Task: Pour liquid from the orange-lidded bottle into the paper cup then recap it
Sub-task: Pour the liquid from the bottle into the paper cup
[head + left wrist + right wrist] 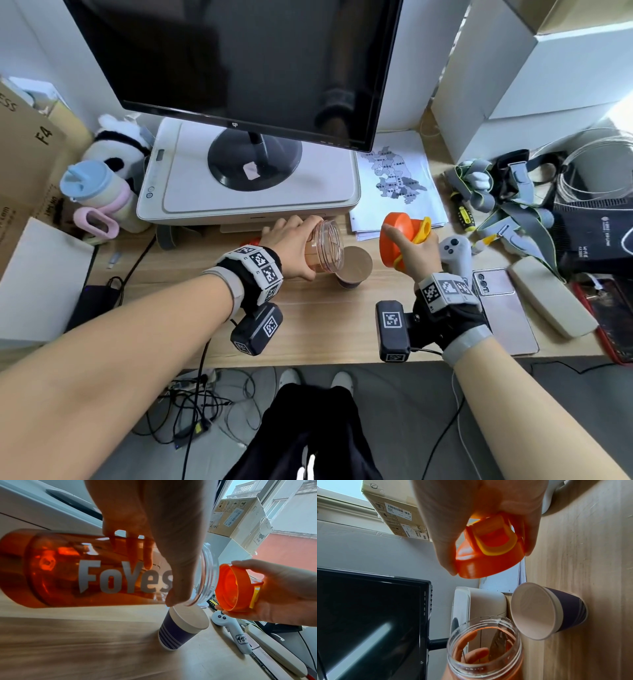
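Note:
My left hand (pixel 291 248) grips a clear orange-tinted bottle (pixel 323 248) marked "FoYes" (pixel 85 572), tipped nearly on its side. Its uncapped mouth (pixel 484 649) hangs just above the rim of a paper cup (pixel 354 270). The cup (pixel 178 628) is purple with a white rim and stands upright on the wooden desk; its inside (pixel 534 609) looks white. My right hand (pixel 416 251) holds the orange lid (pixel 399 236) with a yellow loop, off to the right of the bottle. The lid's threaded underside (pixel 231 586) faces the bottle mouth. No stream of liquid is visible.
A printer (pixel 246 192) carrying a monitor (pixel 239 61) stands right behind the bottle. A white game controller (pixel 455 250), a phone (pixel 503 308) and a glasses case (pixel 551 298) lie to the right. Papers (pixel 397 185), straps and boxes crowd the back right. A pastel bottle (pixel 96 192) stands at left.

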The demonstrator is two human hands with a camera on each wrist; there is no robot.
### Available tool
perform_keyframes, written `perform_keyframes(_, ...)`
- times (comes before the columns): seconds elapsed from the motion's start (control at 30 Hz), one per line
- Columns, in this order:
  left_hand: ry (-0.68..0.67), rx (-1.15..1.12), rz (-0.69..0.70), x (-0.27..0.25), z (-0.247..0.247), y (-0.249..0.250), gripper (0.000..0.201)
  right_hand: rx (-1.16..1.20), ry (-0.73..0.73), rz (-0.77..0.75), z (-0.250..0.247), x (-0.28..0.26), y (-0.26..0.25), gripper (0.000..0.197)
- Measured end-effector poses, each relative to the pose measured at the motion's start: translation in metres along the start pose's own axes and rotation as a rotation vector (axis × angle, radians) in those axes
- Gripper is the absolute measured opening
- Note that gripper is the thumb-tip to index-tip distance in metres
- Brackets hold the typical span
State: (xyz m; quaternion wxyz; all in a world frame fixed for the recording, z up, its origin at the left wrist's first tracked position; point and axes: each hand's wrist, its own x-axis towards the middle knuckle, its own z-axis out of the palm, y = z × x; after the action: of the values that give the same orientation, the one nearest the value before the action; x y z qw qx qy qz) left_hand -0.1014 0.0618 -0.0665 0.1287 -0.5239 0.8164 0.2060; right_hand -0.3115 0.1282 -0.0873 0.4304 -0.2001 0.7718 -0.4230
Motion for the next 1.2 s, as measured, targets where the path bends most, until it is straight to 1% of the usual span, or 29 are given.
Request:
perform_keyframes(0.13,-0.023,0.037,-0.010,-0.001,0.002,0.002,0.106,-0.019,-0.008,0.015,-0.001,0.000,0.003,0.094)
perform_keyframes(0.3,-0.021,0.065,-0.026,-0.002,0.004,0.003,0.106,-0.026,-0.003,0.015,-0.003,-0.002,0.005,0.084)
perform_keyframes(0.43,-0.014,0.080,-0.031,-0.002,0.002,0.005,0.106,-0.028,-0.011,0.013,-0.004,-0.002,0.005,0.087)
perform_keyframes(0.57,-0.008,0.095,-0.028,-0.002,0.001,0.007,0.105,-0.025,0.004,0.005,-0.002,-0.001,0.005,0.083)
perform_keyframes(1.0,-0.012,0.126,-0.034,-0.002,-0.001,0.010,0.105,-0.040,-0.003,0.014,-0.003,-0.006,0.003,0.087)
perform_keyframes(1.2,0.002,0.136,-0.035,-0.001,-0.003,0.010,0.104,-0.015,-0.004,0.020,-0.003,-0.010,0.000,0.085)
